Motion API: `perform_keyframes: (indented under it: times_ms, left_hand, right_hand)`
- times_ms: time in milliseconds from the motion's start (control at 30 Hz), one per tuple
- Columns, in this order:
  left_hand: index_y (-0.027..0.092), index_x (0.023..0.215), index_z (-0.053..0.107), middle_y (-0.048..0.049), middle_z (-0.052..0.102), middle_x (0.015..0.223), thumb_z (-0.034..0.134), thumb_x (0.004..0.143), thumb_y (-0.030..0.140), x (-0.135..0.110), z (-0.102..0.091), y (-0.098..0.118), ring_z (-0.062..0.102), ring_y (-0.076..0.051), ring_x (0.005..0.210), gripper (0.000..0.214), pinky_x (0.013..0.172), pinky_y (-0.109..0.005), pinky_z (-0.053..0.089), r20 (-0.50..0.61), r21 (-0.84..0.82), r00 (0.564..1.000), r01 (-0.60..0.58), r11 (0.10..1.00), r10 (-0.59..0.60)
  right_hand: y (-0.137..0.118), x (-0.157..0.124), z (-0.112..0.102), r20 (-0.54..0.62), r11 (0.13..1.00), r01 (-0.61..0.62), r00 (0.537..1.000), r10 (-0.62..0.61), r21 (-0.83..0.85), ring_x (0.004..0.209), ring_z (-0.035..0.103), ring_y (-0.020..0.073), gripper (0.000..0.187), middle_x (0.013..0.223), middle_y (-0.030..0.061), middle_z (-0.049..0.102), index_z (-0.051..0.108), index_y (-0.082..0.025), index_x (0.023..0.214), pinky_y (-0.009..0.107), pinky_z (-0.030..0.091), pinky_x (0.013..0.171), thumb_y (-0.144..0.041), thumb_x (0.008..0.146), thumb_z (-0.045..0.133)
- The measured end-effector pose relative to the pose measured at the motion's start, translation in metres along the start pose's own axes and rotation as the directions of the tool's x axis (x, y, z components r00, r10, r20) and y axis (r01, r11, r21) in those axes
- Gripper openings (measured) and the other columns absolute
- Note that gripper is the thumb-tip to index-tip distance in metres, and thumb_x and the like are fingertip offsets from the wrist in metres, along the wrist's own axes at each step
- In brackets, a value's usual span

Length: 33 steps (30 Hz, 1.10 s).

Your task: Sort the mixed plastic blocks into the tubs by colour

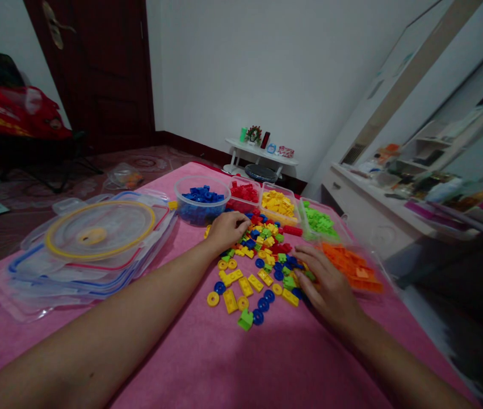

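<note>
A loose pile of toy building blocks (250, 282) in yellow, blue, red and green lies on the pink cloth, with small wheels among them. At the pile's far left edge is my left hand (227, 232), its fingers curled inward; anything between the fingertips is hidden. My right hand (328, 281) rests at the pile's right side with fingers stretched and apart, touching blue and green blocks. Behind the pile stand a round tub of blue blocks (204, 196) and clear boxes of red blocks (243, 191), yellow blocks (279, 204), green blocks (320, 220) and orange blocks (354, 268).
Clear lids (96, 241) with coloured seals are stacked on the pink-covered table (262, 369) at the left. Beyond it, a small white shelf (262, 150) stands against the wall. A cluttered white dresser (364, 196) is to the right; a red bag (22, 111) sits far left.
</note>
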State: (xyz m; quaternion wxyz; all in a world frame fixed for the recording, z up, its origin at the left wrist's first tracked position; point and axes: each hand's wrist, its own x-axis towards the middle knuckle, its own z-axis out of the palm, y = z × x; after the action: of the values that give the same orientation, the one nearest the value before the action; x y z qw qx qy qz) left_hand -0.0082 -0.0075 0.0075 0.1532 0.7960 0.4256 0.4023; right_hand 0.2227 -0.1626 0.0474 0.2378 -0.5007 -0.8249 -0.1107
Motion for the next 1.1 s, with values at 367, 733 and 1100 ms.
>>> perform_keyframes:
  times_ms: [367,733,1100]
  left_hand:
    - [0.021,0.090,0.072,-0.0024,0.071,0.090,0.049,0.084,0.032,-0.001,-0.004,0.005,0.062,-0.016,0.080,0.026,0.066,-0.023,0.044,0.014,0.031,1.000,0.020,0.999,-0.020]
    - [0.022,0.087,0.071,-0.0018,0.070,0.089,0.049,0.083,0.029,0.000,0.000,0.000,0.061,-0.015,0.079,0.024,0.067,-0.023,0.044,0.008,0.004,1.000,0.004,1.000,-0.004]
    - [0.021,0.088,0.071,-0.0025,0.071,0.088,0.049,0.083,0.031,0.000,-0.003,0.005,0.062,-0.015,0.078,0.026,0.067,-0.023,0.044,0.013,0.010,1.000,0.023,1.000,-0.023]
  right_hand:
    - [0.006,-0.009,0.007,0.086,0.960,-0.023,0.995,0.049,-0.278,0.119,0.050,0.0264,0.041,0.129,0.0129,0.055,0.056,-0.018,0.122,0.049,0.033,0.105,-0.039,0.088,0.046]
    - [0.013,-0.031,0.018,0.128,0.995,-0.082,0.988,0.089,-0.059,0.135,0.031,0.0241,0.059,0.148,0.0110,0.033,0.032,-0.020,0.141,0.046,0.029,0.109,-0.040,0.088,0.047]
    - [0.002,0.003,0.043,0.137,0.677,-0.616,0.772,0.621,0.402,0.129,0.040,0.0246,0.061,0.140,0.0159,0.042,0.038,-0.015,0.135,0.044,0.031,0.108,-0.055,0.090,0.032]
